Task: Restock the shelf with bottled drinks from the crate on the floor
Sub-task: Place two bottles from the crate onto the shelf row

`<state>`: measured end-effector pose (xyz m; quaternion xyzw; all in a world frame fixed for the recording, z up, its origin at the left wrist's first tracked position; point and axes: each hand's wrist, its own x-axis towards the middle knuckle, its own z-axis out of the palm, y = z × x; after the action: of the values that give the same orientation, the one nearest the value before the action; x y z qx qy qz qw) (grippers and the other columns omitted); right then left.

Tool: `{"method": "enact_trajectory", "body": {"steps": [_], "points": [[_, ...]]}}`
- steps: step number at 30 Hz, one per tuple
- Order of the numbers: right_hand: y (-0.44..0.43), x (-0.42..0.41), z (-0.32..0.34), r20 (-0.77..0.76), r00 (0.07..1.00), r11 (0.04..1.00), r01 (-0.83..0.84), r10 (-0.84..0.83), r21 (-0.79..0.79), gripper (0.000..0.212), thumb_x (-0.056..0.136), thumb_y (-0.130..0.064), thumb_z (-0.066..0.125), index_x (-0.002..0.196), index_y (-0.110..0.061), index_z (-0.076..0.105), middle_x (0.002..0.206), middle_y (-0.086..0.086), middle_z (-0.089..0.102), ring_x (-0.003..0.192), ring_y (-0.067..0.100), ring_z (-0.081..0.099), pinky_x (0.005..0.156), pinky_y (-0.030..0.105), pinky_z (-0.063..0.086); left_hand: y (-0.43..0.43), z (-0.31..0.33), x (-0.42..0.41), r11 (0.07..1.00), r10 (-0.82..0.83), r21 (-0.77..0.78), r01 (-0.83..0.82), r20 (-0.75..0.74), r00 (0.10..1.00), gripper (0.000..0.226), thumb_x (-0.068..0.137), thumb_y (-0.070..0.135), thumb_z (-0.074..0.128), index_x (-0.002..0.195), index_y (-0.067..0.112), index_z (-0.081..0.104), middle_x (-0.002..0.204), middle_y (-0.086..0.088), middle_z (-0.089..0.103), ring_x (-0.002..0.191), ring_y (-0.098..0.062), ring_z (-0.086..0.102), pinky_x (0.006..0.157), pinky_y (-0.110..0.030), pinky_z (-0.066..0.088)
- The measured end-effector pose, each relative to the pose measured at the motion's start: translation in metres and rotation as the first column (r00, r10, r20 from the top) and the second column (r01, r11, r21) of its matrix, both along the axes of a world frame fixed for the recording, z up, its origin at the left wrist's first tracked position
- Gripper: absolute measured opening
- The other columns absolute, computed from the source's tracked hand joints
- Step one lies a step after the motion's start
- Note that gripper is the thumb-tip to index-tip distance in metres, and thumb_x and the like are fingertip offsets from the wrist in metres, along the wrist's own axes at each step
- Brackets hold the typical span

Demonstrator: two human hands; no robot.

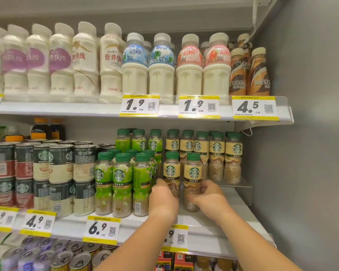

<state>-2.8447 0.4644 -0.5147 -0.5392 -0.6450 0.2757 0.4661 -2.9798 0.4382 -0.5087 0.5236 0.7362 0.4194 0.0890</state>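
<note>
Chilled shelving fills the view, and on the middle shelf (233, 208) two cream-labelled coffee bottles are being set down. One bottle (171, 173) is clasped by the left hand (162, 200), the other bottle (193, 178) by the right hand (209, 196), both upright beside the green-labelled bottles (121, 182). Placement appears to be the step in hand; release and squaring with the rear row would follow. The crate is out of view, and one price tag (176, 238) is partly covered by a forearm.

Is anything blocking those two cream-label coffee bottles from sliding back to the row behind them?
Nothing visible does. The left hand and right hand each hold a cream-label bottle upright on the shelf, directly before the back row.
</note>
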Motion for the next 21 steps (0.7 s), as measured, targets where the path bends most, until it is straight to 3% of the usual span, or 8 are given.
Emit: {"method": "enact_trajectory", "body": {"steps": [7,11,14,21], "points": [[0.0,-0.005,0.005,0.032,0.999,1.0,-0.008,0.008,0.005,0.024,0.077,-0.017,0.08,0.091,-0.021,0.061,0.078,-0.015,0.059,0.076,0.011,0.057,0.071,0.024,0.044,0.0,0.003,0.001,1.0,0.008,0.0,-0.008,-0.071,0.997,0.039,0.088,0.013,0.073,0.119,0.007,0.051,0.123,-0.014,0.063,0.115,-0.032,0.063,0.092,-0.038,0.053],[0.001,-0.01,0.005,0.04,0.999,1.0,0.004,-0.004,0.005,0.024,0.077,-0.016,0.08,0.098,-0.014,0.067,0.083,-0.007,0.066,0.072,0.007,0.058,0.059,0.021,0.043,-0.001,0.003,0.0,1.0,-0.006,-0.011,0.005,-0.094,0.996,0.045,0.087,0.019,0.076,0.121,0.007,0.048,0.126,-0.014,0.06,0.118,-0.033,0.061,0.093,-0.038,0.051],[0.001,-0.012,0.006,0.055,0.998,1.0,0.006,-0.006,0.009,0.026,0.078,-0.016,0.08,0.1,-0.012,0.067,0.08,-0.01,0.062,0.071,0.005,0.056,0.055,0.015,0.041,-0.002,0.003,0.0,1.0,-0.011,-0.013,0.01,-0.099,0.995,0.046,0.087,0.019,0.076,0.121,0.007,0.047,0.128,-0.014,0.06,0.119,-0.033,0.061,0.093,-0.038,0.051],[-0.008,-0.014,0.009,0.091,0.996,1.0,0.027,-0.026,-0.007,0.027,0.08,-0.021,0.079,0.099,-0.019,0.06,0.092,-0.003,0.063,0.085,0.016,0.059,0.072,0.024,0.043,-0.008,0.008,-0.003,0.997,-0.045,-0.068,0.041,-0.059,0.997,0.056,0.086,0.022,0.078,0.127,0.006,0.044,0.132,-0.014,0.059,0.123,-0.032,0.059,0.096,-0.038,0.05]]}}
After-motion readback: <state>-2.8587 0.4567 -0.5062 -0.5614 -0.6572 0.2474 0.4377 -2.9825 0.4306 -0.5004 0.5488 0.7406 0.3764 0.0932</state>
